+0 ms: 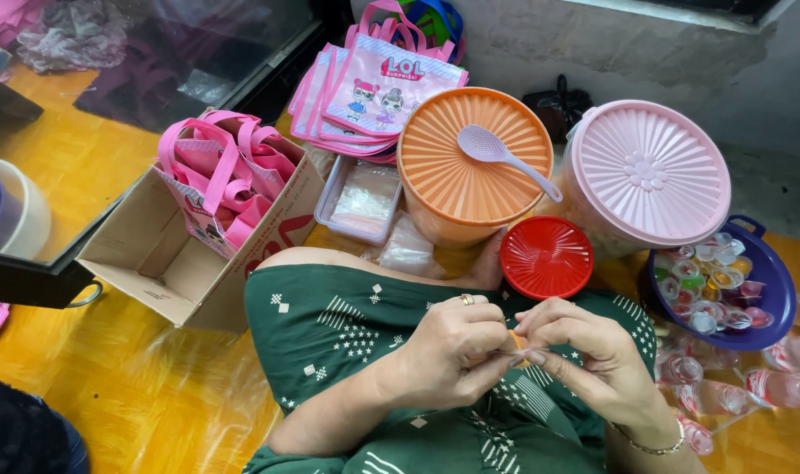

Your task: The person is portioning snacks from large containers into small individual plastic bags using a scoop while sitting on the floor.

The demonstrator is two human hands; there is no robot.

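Over my lap in green patterned cloth, my left hand (457, 347), with a ring on one finger, and my right hand (589, 347), with a thin bracelet at the wrist, meet fingertip to fingertip. Both pinch a small orange item (517, 342) with a bit of clear wrap; most of it is hidden by the fingers. Just above the hands sits a small red-lidded tub (546, 257). Behind it stands a large orange-lidded container (453, 189) with a lilac plastic spoon (504, 154) lying on its lid.
A pink-lidded container (648, 171) stands right of the orange one. A blue basin (773, 303) of small jelly cups is at right, clear packets (769, 386) below it. A cardboard box (167, 254) with pink bags is left; more pink bags (378, 88) and a clear tray (358, 200) behind.
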